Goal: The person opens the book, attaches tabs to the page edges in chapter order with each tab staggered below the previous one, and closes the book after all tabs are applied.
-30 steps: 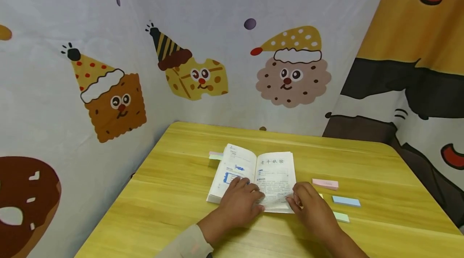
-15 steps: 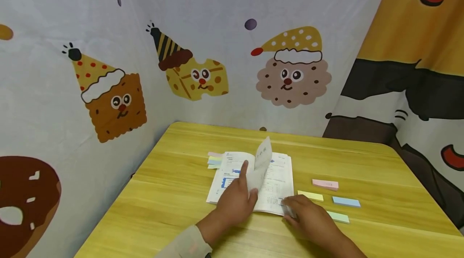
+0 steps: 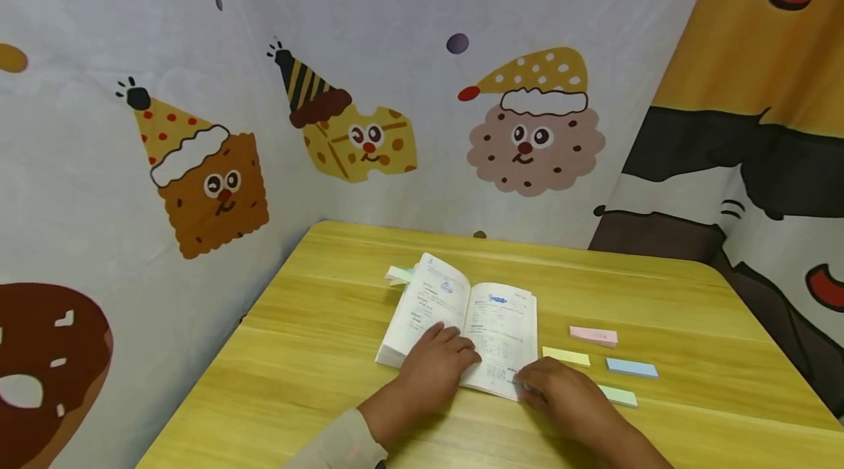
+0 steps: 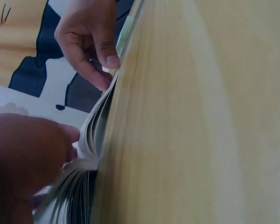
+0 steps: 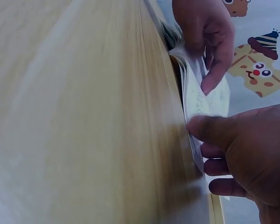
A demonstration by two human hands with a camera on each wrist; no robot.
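An open book (image 3: 501,322) with printed pages lies on the wooden table. My left hand (image 3: 430,368) rests on the lower part of its left page by the spine, the fingers relaxed and holding nothing. At the bottom right corner of the right page, my right hand (image 3: 568,396) pinches the page edge. In the right wrist view the right thumb (image 5: 207,128) lies on top of the page, with the other fingers below it. Coloured sticky tabs (image 3: 398,275) stick out beyond the book's left edge.
Right of the book lie a pink sticky-note pad (image 3: 593,336), a yellow one (image 3: 565,357), a blue one (image 3: 631,368) and a green one (image 3: 618,396), partly behind my right hand. A cartoon-printed curtain (image 3: 422,220) hangs behind the table (image 3: 316,396).
A leaf has turned from right to left, with the left hand lifting beside it and settling back on the left page. The right hand has moved slightly down to the page corner.
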